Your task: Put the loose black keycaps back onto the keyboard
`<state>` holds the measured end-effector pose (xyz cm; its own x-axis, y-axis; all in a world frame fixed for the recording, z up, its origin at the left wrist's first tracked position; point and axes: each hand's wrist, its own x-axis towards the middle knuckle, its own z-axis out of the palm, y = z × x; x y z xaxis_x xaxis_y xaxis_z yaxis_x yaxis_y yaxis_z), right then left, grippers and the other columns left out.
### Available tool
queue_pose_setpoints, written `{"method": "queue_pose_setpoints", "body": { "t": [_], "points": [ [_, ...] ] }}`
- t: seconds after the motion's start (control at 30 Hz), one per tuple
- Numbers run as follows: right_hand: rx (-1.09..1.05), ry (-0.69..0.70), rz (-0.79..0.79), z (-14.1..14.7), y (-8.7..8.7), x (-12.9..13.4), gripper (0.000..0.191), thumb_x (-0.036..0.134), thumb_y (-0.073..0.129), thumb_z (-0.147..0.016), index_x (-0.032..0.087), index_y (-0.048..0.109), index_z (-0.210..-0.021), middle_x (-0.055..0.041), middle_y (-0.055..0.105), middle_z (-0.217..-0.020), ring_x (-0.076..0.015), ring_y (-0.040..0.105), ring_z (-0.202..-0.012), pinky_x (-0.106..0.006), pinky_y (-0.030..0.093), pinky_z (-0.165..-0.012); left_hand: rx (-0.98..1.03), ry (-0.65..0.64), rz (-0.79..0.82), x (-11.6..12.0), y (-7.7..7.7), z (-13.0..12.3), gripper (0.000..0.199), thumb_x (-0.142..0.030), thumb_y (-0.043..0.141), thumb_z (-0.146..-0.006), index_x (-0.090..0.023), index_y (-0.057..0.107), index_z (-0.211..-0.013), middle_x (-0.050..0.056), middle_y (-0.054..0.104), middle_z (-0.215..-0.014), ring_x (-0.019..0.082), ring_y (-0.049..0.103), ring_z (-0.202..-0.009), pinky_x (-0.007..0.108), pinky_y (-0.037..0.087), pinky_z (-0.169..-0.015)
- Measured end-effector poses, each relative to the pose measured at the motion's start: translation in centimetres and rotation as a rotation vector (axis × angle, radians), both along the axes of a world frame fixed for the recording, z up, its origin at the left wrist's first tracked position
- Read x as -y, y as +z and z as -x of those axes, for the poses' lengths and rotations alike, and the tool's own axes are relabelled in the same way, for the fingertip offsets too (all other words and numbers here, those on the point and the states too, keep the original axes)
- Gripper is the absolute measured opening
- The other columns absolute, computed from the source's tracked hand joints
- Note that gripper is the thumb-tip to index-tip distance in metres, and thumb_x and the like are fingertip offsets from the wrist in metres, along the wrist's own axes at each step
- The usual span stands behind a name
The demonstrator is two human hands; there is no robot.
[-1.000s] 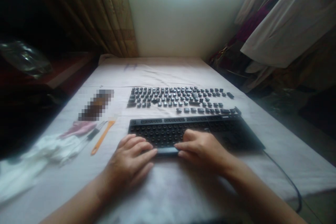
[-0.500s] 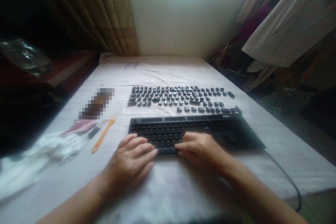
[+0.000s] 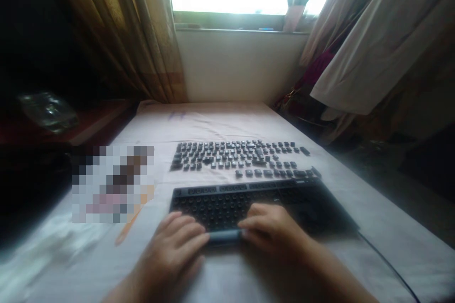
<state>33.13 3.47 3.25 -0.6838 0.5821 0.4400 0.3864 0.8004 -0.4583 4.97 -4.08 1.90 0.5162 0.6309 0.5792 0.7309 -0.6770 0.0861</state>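
Observation:
A black keyboard (image 3: 213, 203) with its keycaps off lies on the cloth-covered table. My left hand (image 3: 177, 246) rests on its front left corner, fingers together and pressed on the edge. At the middle of the front edge, my right hand (image 3: 270, 227) has its thumb and fingers pinched; what they hold, if anything, is too small to make out. Behind the keyboard, rows of loose black keycaps (image 3: 227, 155) are laid out on the cloth.
An orange-handled tool (image 3: 131, 225) lies left of the keyboard, near a white cloth (image 3: 71, 246) and a pixelated patch. A cable (image 3: 387, 262) runs from the keyboard's right side. Curtains (image 3: 156, 47) and a window stand beyond; clothes hang at the right.
The view has tilted up, so the table and keyboard sit lower and more window shows. Both hands keep nearly the same places on the keyboard.

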Motion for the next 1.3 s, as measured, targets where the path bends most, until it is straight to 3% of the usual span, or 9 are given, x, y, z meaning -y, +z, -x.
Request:
{"method": "queue_pose_setpoints", "body": {
  "t": [0.1,0.17,0.23,0.3,0.4,0.63,0.77,1.07,1.3],
  "points": [
    [-0.151,-0.204,0.000,-2.1,1.2,-1.2,0.023,0.031,0.055,-0.096,0.023,0.077,-0.092,-0.0056,0.072,-0.078,-0.0178,0.068,-0.066,-0.027,0.055,-0.061,-0.108,0.027,0.010,-0.2,-0.6,1.0,0.044,-0.026,0.062,-0.086,-0.026,0.061,-0.130,0.006,0.071,-0.121,0.025,0.062,-0.115,0.042,0.045,-0.107],
    [-0.167,-0.395,-0.011,-4.6,1.9,-2.5,0.025,0.032,0.054,-0.097,0.020,0.075,-0.102,-0.0109,0.075,-0.092,-0.0239,0.072,-0.082,-0.036,0.058,-0.074,-0.134,0.102,0.061,-0.4,-1.2,1.7,0.058,-0.033,0.064,-0.086,-0.027,0.050,-0.142,0.009,0.062,-0.138,0.030,0.055,-0.129,0.052,0.041,-0.114],
    [-0.079,-0.813,0.011,-7.3,2.0,-4.0,0.030,0.037,0.057,-0.091,0.020,0.074,-0.109,-0.0132,0.074,-0.110,-0.0296,0.070,-0.100,-0.044,0.056,-0.091,-0.149,0.170,0.117,-0.6,-1.8,2.3,0.075,-0.036,0.067,-0.084,-0.027,0.038,-0.152,0.013,0.048,-0.153,0.037,0.047,-0.138,0.065,0.036,-0.115],
    [0.031,-1.093,0.104,-9.9,1.7,-5.3,0.041,0.037,0.056,-0.087,0.018,0.071,-0.120,-0.0146,0.068,-0.126,-0.0331,0.062,-0.119,-0.048,0.048,-0.105,-0.106,0.251,0.185,-0.8,-2.3,2.7,0.088,-0.033,0.071,-0.078,-0.029,0.030,-0.156,0.014,0.034,-0.161,0.042,0.039,-0.143,0.070,0.036,-0.112],
    [0.044,-1.215,0.156,-12.6,0.8,-6.2,0.052,0.035,0.053,-0.085,0.009,0.066,-0.128,-0.0223,0.062,-0.134,-0.0386,0.055,-0.129,-0.054,0.041,-0.110,-0.065,0.241,0.248,-1.1,-2.6,3.1,0.097,-0.026,0.073,-0.072,-0.029,0.027,-0.157,0.014,0.026,-0.164,0.044,0.038,-0.143,0.066,0.046,-0.106],
    [0.011,-1.218,0.286,-13.8,-0.5,-5.6,0.061,0.037,0.050,-0.086,0.008,0.057,-0.139,-0.0213,0.066,-0.129,-0.0315,0.070,-0.105,-0.042,0.056,-0.090,-0.017,0.196,0.254,-1.3,-2.4,3.3,0.098,-0.020,0.072,-0.072,-0.031,0.026,-0.157,0.013,0.025,-0.165,0.041,0.041,-0.142,0.054,0.054,-0.103],
    [-0.012,-1.168,0.278,-13.2,-0.1,-5.5,0.059,0.035,0.052,-0.086,0.012,0.057,-0.140,-0.0172,0.066,-0.131,-0.0272,0.071,-0.105,-0.035,0.056,-0.090,-0.006,0.220,0.256,-1.3,-2.1,3.8,0.091,-0.023,0.067,-0.077,-0.034,0.026,-0.157,0.008,0.025,-0.166,0.036,0.039,-0.145,0.047,0.051,-0.106],
    [0.031,-1.012,0.307,-9.7,1.1,-5.3,0.058,0.035,0.052,-0.088,0.013,0.056,-0.142,-0.0173,0.065,-0.134,-0.0293,0.070,-0.111,-0.040,0.056,-0.096,-0.123,0.315,0.135,-1.4,-1.4,7.9,0.088,-0.044,0.069,-0.077,-0.037,0.030,-0.155,0.005,0.034,-0.162,0.037,0.048,-0.138,0.042,0.058,-0.097],
    [0.090,-0.948,0.284,-8.5,1.5,-5.5,0.053,0.029,0.055,-0.088,0.016,0.060,-0.139,-0.0147,0.065,-0.136,-0.0293,0.070,-0.112,-0.042,0.055,-0.098,-0.206,0.310,0.117,-1.5,-1.8,9.0,0.088,-0.046,0.066,-0.079,-0.033,0.027,-0.157,0.011,0.034,-0.162,0.042,0.052,-0.134,0.050,0.061,-0.092]
  ]
}}
